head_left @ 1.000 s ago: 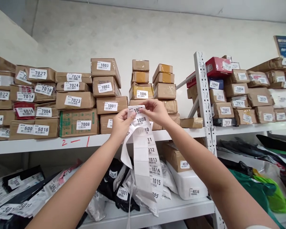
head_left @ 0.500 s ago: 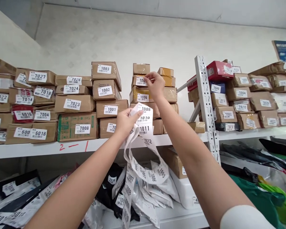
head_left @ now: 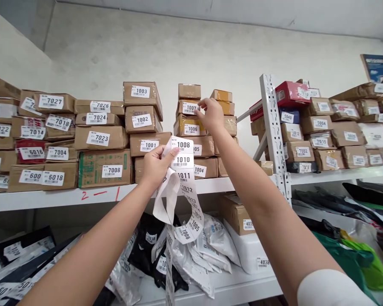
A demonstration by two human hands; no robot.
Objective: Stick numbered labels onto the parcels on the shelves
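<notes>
My left hand (head_left: 158, 168) is closed, thumb on top, on a long white strip of printed number labels (head_left: 185, 175). Its upper end reads 1008, 1010 and 1011; the strip loops down below the shelf board. My right hand (head_left: 213, 115) is raised to a small brown box on the upper shelf. Its thumb and index finger are apart at the right end of the 1007 label (head_left: 189, 108), which lies on the box front. Right below is a taped box (head_left: 178, 127) labelled 1006. A plain box (head_left: 189, 91) without a visible label sits on top.
Labelled cardboard boxes (head_left: 107, 138) are stacked to the left along the white shelf board (head_left: 51, 199). A perforated metal upright (head_left: 272, 127) stands at right, with more boxes beyond it. Plastic parcels (head_left: 191, 259) and a white foam box (head_left: 247, 253) lie on the lower shelf.
My right fingers have shifted slightly right, uncovering the whole number 1007. My left hand and the strip have moved left and a little down, exposing the 1005 and 1004 labels behind.
</notes>
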